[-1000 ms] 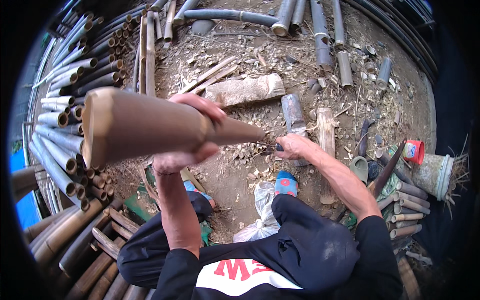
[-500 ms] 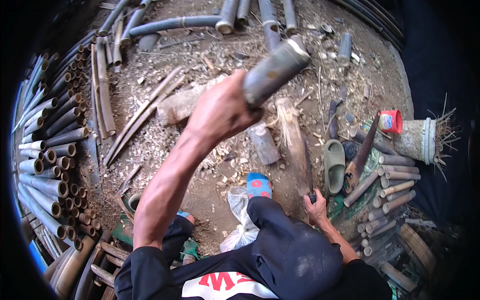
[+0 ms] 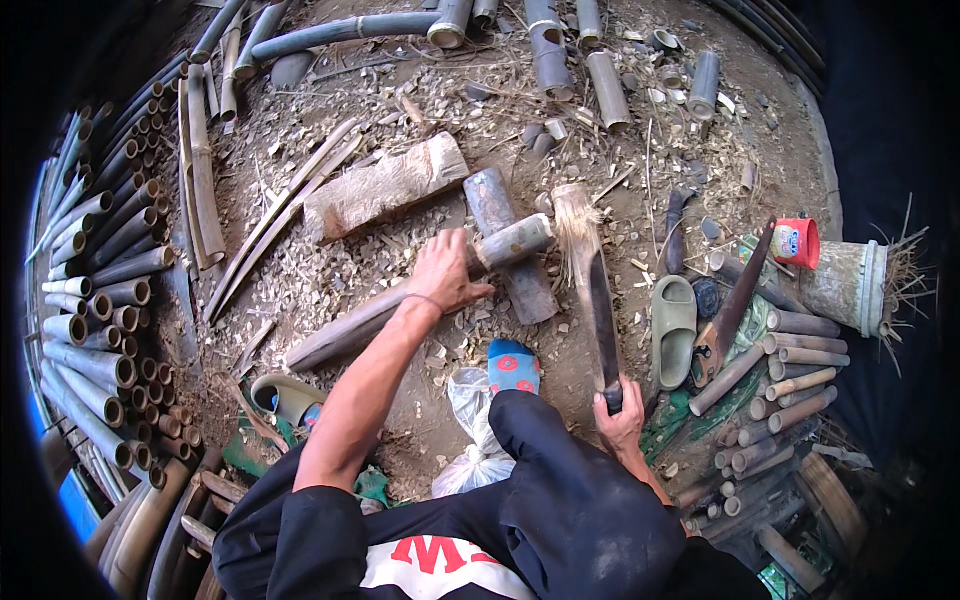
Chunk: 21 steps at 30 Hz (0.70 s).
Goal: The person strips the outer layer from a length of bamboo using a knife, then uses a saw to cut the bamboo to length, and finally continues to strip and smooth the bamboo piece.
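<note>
My left hand [image 3: 447, 270] lies across a bamboo pole [image 3: 515, 243], fingers over the far side and thumb spread along the near side. The pole rests slantwise over a short grey log [image 3: 530, 290], its pale cut end toward the upper right; part of it is hidden under the hand. To the right, my right hand [image 3: 622, 418] is closed round the black handle of a long, dark-bladed knife [image 3: 604, 320]. That blade lies along a wooden piece [image 3: 574, 225] whose upper part is frayed into pale fibres.
Beyond the pole lies a thick pale wood block [image 3: 390, 188]. Cut bamboo [image 3: 105, 370] is stacked at left, shorter lengths [image 3: 800, 400] at right. A saw [image 3: 738, 290], an olive clog [image 3: 673, 335], a red tub [image 3: 797, 243] and a bucket [image 3: 840, 285] stand or lie at right. Chips litter the ground.
My left hand has come down with the bamboo pole from a raised position, and the pole now lies across the grey log. The knife in my right hand shows more of its flat side.
</note>
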Each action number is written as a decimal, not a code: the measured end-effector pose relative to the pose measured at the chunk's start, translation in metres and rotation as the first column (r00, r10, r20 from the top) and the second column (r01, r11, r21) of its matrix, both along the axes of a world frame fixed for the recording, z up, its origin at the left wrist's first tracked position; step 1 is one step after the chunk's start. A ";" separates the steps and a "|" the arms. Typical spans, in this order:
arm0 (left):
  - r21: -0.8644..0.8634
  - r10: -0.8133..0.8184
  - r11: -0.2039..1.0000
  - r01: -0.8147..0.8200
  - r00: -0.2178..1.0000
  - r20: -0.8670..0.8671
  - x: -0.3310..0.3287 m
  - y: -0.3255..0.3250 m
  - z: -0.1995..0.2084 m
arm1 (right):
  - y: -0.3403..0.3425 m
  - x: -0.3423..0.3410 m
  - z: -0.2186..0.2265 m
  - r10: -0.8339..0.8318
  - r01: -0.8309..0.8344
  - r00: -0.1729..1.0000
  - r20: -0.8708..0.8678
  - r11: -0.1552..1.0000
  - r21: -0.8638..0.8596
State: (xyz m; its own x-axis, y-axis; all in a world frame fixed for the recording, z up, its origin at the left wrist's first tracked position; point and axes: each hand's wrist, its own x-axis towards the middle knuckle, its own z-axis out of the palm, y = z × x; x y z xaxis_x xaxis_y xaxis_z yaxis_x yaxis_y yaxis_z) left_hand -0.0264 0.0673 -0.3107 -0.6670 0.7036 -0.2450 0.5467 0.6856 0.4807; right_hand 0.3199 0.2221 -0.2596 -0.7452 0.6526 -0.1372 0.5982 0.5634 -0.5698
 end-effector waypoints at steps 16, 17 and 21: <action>-0.282 0.288 0.917 -0.281 0.957 -0.019 0.014 -0.177 0.034 | -0.038 -0.068 -0.033 0.562 -0.555 0.825 0.066 0.826 -0.100; -0.304 0.293 0.912 -0.275 0.956 0.013 0.012 -0.175 0.035 | -0.040 -0.071 -0.035 0.553 -0.546 0.830 0.067 0.832 -0.098; -0.324 0.304 0.906 -0.271 0.951 0.056 0.015 -0.167 0.035 | -0.048 -0.078 -0.033 0.356 -0.297 0.921 0.162 0.906 -0.301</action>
State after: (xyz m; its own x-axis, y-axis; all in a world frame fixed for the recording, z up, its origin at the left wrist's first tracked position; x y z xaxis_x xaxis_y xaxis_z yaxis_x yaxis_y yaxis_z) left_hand -0.0118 -0.0996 -0.2759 -0.7884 0.3628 -0.4969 0.2622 0.9288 0.2620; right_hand 0.2415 0.1742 -0.2929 -0.8450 0.2948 -0.4462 0.5280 0.5925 -0.6084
